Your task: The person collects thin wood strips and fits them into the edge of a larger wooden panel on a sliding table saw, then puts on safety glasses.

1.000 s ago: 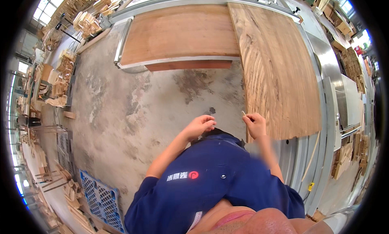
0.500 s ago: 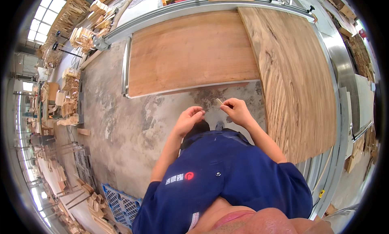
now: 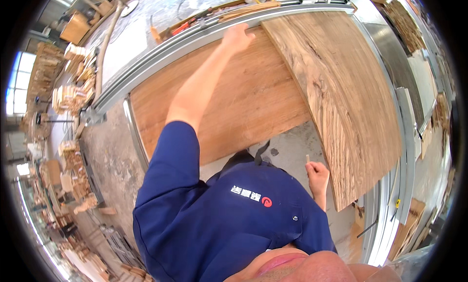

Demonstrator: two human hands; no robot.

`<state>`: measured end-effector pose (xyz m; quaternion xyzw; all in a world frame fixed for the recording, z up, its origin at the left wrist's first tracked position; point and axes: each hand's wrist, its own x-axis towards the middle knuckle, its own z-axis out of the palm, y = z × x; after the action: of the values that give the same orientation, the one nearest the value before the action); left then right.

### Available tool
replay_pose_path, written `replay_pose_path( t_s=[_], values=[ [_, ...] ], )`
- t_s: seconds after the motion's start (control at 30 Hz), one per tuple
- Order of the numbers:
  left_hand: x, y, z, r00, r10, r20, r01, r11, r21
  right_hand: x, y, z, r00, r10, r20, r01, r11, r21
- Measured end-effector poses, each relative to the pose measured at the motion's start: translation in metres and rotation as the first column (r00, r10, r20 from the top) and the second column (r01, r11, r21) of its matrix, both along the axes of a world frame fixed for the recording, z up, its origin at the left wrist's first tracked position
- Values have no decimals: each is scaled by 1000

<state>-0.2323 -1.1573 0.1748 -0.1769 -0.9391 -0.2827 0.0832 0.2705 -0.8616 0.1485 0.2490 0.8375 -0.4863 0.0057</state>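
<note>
Left edge: stacks of short wood pieces point(image 3: 70, 100), clear of our reach. Metal rail point(image 3: 170, 54) runs from left of frame to upper right. Reddish-brown panel point(image 3: 224, 101) lies below it, centre-left.

Left hand point(image 3: 239, 38): upper centre, over the panel's far edge by the rail, fingers partly curled. Can't tell if it holds anything or touches the rail. Thin wood strips point(image 3: 251, 10) lie just beyond it, behind the rail.

Right hand point(image 3: 318, 177): lower right of centre, pinching a small stick point(image 3: 307, 158) by its lower end, tip up. It's over the floor point(image 3: 292, 144) gap, just left of the grained board point(image 3: 341, 96), which fills the right side.

Risks, our read: stick is thin and held by one end, so a loose pinch or a knock on the board's edge could drop it to the floor. Left arm is stretched across the panel; leaning on it could nudge it. Rough board edges could give us splinters.

Count: 2 hands, 1 stick, 1 panel, 1 grained board, 1 rail. Strips overlap, stacks too jumbled; no count on either.
</note>
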Motion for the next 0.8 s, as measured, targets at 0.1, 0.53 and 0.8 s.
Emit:
replay_pose_path(
  t_s=[0.1, 0.53, 0.8],
  values=[
    [-94, 5, -2, 995, 96, 2, -89, 927, -365, 15, -27, 0, 987, -136, 91, 138, 990, -24],
    [-200, -1, -40, 985, 107, 139, -12, 832, -555, 6, -53, 8, 959, -255, 123, 252, 967, 35],
    [-86, 18, -17, 872, -103, 478, 43, 990, 134, -76, -7, 6, 997, -9, -74, 18, 992, 128]
  ],
)
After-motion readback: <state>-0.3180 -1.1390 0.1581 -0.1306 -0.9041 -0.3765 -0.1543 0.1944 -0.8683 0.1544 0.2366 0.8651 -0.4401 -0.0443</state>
